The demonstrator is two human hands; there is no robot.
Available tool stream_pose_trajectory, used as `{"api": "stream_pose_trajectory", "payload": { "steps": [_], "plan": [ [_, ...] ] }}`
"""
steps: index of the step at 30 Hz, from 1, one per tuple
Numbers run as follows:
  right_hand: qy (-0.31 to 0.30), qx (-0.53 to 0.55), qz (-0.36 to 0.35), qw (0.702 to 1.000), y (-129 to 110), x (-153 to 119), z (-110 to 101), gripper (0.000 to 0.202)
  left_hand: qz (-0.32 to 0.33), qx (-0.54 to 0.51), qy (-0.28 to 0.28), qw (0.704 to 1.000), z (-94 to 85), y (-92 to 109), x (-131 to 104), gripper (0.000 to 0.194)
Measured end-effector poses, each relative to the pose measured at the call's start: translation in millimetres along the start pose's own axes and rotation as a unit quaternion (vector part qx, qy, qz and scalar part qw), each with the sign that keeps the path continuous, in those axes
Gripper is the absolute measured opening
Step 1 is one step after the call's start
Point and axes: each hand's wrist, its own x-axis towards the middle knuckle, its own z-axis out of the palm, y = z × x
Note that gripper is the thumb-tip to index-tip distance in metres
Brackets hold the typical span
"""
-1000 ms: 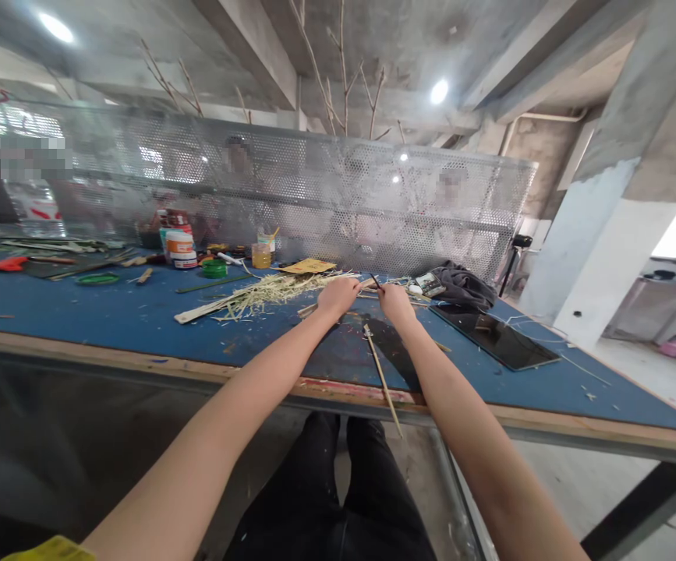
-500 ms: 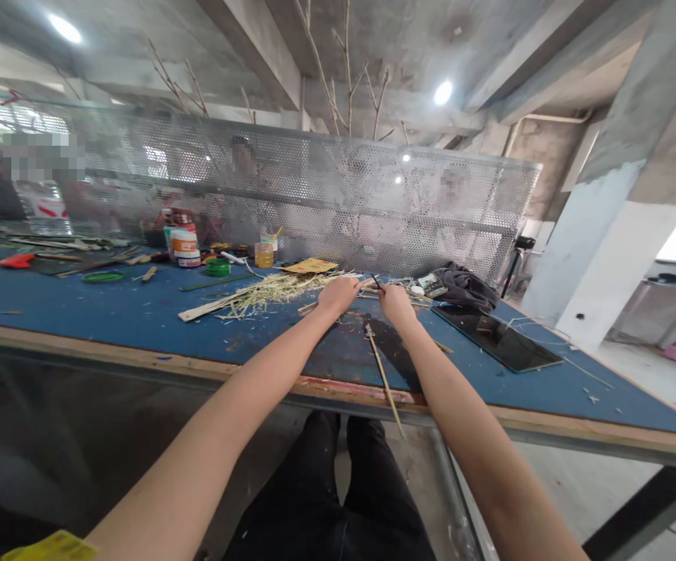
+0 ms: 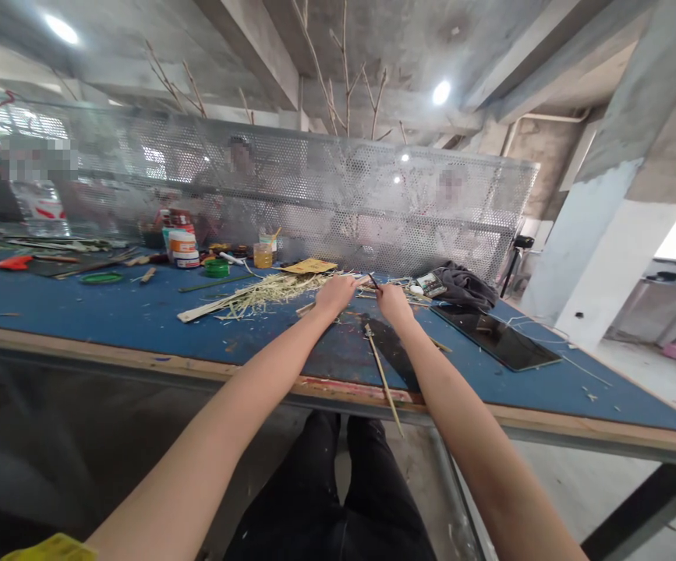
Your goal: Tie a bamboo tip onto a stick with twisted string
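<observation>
Both arms reach over the blue table [image 3: 150, 319]. My left hand [image 3: 335, 293] is closed on a pale strip [image 3: 362, 280] that points toward the right hand. Closed round a thin dark tool [image 3: 373, 281], my right hand [image 3: 394, 301] is a short gap away, the tool's tip close to the strip. Left of my left hand lies a heap of pale shavings [image 3: 276, 291] with a flat pale stick [image 3: 200, 312]. A thin stick [image 3: 384, 378] rests below the hands and sticks out past the table's front edge.
Paint jars [image 3: 183, 248], a green lid [image 3: 101, 277] and a red-handled tool [image 3: 15, 263] are at the left. A black glass panel [image 3: 498, 335] and a dark cloth [image 3: 466, 287] lie at the right. Behind stands a perforated metal screen [image 3: 326, 195], with people beyond.
The view has shifted very slightly. Both hands keep nearly the same place, and the dark tool's tip has moved a little to the left.
</observation>
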Motion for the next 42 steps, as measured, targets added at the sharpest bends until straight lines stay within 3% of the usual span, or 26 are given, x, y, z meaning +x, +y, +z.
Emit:
{"api": "stream_pose_trajectory", "payload": {
  "steps": [11, 16, 31, 42],
  "plan": [
    [0.01, -0.007, 0.032, 0.999, 5.3, -2.7, -3.9, 0.028, -0.012, -0.023, 0.009, 1.0, -2.0, 2.9, 0.7, 0.041],
    [0.024, -0.007, 0.034, 0.999, 2.4, -3.4, -6.7, 0.028, -0.023, -0.012, 0.004, 1.0, -2.0, -6.0, 1.2, 0.042],
    [0.026, -0.001, 0.022, 0.999, 2.5, -2.7, -6.1, 0.029, 0.056, 0.025, -0.016, 0.998, -3.6, 5.0, -3.0, 0.038],
    [0.006, 0.006, 0.008, 1.0, -2.2, -5.2, -3.6, 0.028, 0.022, 0.025, -0.013, 0.999, -5.3, -0.1, -3.0, 0.04]
  ]
}}
